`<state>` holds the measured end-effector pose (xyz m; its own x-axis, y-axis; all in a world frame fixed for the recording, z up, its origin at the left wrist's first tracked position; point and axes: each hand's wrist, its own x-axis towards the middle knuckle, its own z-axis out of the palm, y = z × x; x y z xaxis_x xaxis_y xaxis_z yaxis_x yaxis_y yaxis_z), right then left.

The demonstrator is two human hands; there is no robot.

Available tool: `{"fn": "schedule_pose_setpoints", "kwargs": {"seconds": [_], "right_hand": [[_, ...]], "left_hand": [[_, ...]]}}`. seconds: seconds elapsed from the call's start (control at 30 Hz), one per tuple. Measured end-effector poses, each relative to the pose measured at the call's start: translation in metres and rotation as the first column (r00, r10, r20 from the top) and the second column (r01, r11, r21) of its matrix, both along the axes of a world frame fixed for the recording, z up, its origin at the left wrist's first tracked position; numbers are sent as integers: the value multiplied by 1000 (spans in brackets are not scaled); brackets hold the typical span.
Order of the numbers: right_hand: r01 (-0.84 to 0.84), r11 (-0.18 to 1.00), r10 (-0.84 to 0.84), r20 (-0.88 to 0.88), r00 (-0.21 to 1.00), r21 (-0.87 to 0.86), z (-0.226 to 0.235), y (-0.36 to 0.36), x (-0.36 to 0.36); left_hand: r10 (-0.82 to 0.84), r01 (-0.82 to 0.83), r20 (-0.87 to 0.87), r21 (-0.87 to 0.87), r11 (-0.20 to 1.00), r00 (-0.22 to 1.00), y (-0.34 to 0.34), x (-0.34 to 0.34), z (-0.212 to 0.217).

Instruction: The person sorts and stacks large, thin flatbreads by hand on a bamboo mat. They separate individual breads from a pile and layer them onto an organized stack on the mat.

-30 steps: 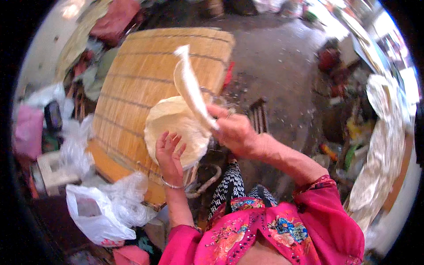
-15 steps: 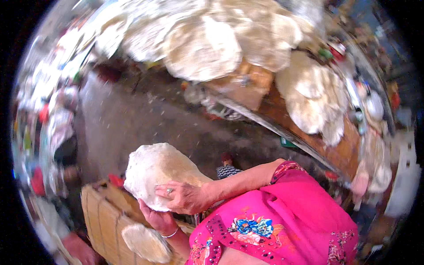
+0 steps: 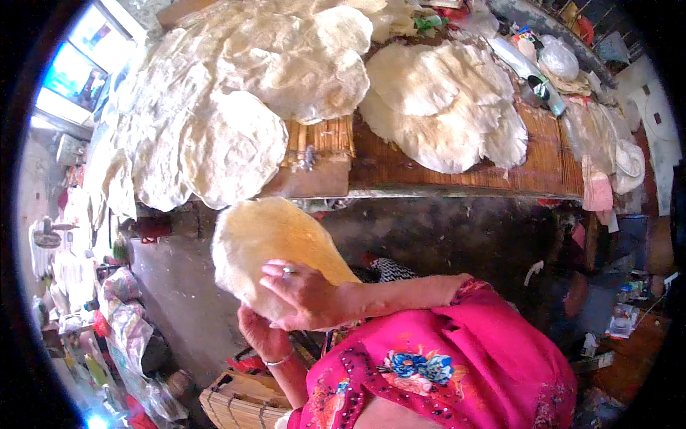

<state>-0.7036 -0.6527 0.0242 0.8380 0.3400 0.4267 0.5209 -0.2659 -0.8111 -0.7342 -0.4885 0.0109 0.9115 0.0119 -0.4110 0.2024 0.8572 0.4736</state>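
Observation:
A round, thin cream-coloured sheet [image 3: 286,229] with a ragged rim hangs in front of me, short of the table; I cannot tell what it is made of. My left hand [image 3: 266,336], with a bracelet at the wrist, pinches its lower edge. My right hand [image 3: 304,294], with a ring on one finger, lies across its near face, fingers bent and thumb toward the lower edge, holding it. The right forearm crosses in front of the sheet's right end. Overlapping sheets of the same kind [image 3: 236,146] cover the table beyond.
A second pile of sheets [image 3: 443,100] lies farther right on the bamboo-slat tabletop [image 3: 547,154], whose front edge runs across the view. A low bamboo-slat stand [image 3: 232,400] is near my left arm. Plastic bags [image 3: 132,329] and clutter crowd the left side.
The view has swung round, so the table lies level across the top and less of the low stand shows. Both hands keep their hold, and the sheet now shows a yellower face.

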Motion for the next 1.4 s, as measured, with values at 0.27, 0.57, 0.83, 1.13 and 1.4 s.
{"fn": "schedule_pose_setpoints", "kwargs": {"seconds": [0.27, 0.57, 0.83, 1.13, 1.4], "right_hand": [[75, 995, -76, -23, 997, -66, -2, 21, 13], [57, 997, -54, -63, 997, 48, -2, 22, 29], [-24, 989, 30, -40, 999, 145, 1, -27, 78], [8, 826, 359, -537, 764, 563, -20, -100, 145], [342, 657, 372, -684, 628, 672, -39, -128, 181]], "left_hand": [[-67, 62, 74, 60, 996, 995, -3, 26, 18], [-119, 79, 124, 292, 953, 985, -2, 43, 25], [-106, 49, 116, 410, 911, 988, -46, 78, 26], [-46, 31, 27, 410, 912, 999, -106, 127, 24], [248, -220, -37, 354, 909, 968, -124, 149, 13]]}}
